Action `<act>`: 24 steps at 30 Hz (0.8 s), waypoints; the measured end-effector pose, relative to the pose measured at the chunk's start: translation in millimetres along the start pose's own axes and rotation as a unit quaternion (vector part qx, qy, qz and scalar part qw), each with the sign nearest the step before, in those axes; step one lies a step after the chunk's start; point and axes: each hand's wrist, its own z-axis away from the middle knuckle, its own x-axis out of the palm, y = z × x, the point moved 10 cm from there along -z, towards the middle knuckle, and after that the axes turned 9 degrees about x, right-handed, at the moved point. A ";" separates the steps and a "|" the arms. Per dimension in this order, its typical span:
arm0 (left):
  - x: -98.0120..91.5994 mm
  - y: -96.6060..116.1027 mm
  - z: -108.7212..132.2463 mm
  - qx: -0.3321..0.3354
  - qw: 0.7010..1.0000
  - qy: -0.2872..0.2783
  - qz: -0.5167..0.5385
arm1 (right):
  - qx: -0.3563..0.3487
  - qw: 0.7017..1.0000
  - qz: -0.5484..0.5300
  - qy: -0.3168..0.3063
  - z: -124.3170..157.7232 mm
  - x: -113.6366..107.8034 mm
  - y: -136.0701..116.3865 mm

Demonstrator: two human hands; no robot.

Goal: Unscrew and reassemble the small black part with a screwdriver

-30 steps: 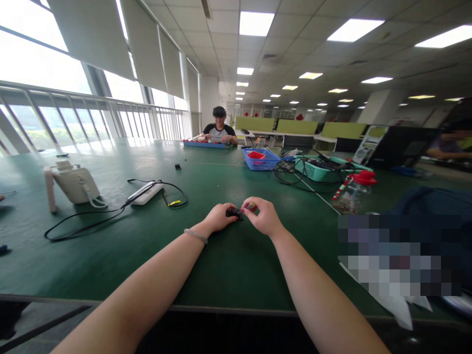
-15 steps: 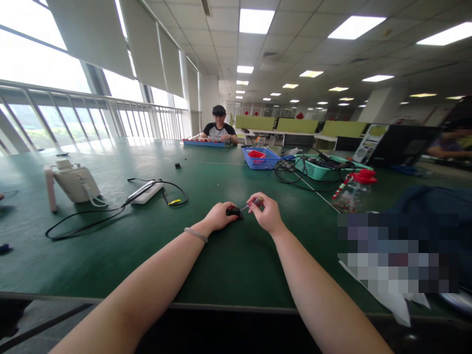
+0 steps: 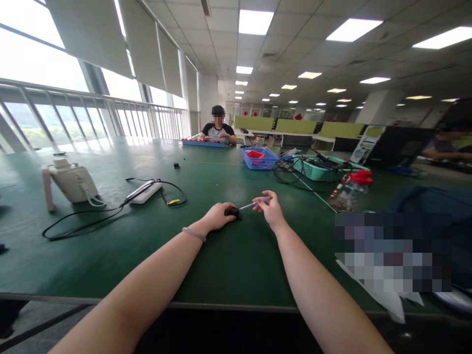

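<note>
My left hand (image 3: 220, 216) is closed round a small black part (image 3: 233, 213) and rests with it on the green table (image 3: 236, 265). What kind of part it is, I cannot make out. In my right hand (image 3: 272, 211) is a screwdriver (image 3: 261, 202) with a pale, see-through handle, gripped between thumb and fingers. Its thin metal shaft points left, and the tip meets or nearly meets the black part's right end. A grey band circles my left wrist.
Left of my hands lies a white power bank (image 3: 145, 191) with a black cable, beside a cream-coloured device (image 3: 75, 182). A blue basket (image 3: 260, 160), a green basket (image 3: 317, 169) with cables and a red-lidded bottle (image 3: 354, 187) stand right. A person (image 3: 218, 130) sits across the table.
My right hand has shifted slightly right and its fingers have opened up along the screwdriver, so more of the handle shows. My left hand stays on the black part.
</note>
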 end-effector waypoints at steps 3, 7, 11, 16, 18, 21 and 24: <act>0.1 -0.9 -0.1 -0.002 1.000 0.000 0.000 | 0.049 0.998 -0.034 0.010 -2.0 -3.5 14.8; 0.5 -1.8 0.0 -0.003 1.000 -0.001 0.004 | 0.098 0.993 -0.061 0.009 -1.7 -3.4 29.5; 1.1 0.1 0.5 0.006 1.000 -0.006 0.011 | 0.134 0.986 -0.101 0.000 1.1 -2.0 35.6; 4.1 7.2 0.9 0.039 0.999 -0.027 0.024 | 0.159 0.978 -0.134 -0.003 3.9 -1.5 36.5; 5.5 10.1 0.9 0.053 0.998 -0.037 0.025 | 0.164 0.977 -0.136 -0.002 4.5 -1.4 37.2; 6.2 11.9 0.8 0.063 0.997 -0.045 0.022 | 0.168 0.977 -0.129 -0.001 5.3 -0.4 38.1; 6.6 11.9 0.5 0.065 0.997 -0.046 0.018 | 0.170 0.978 -0.124 0.004 6.0 -0.3 37.8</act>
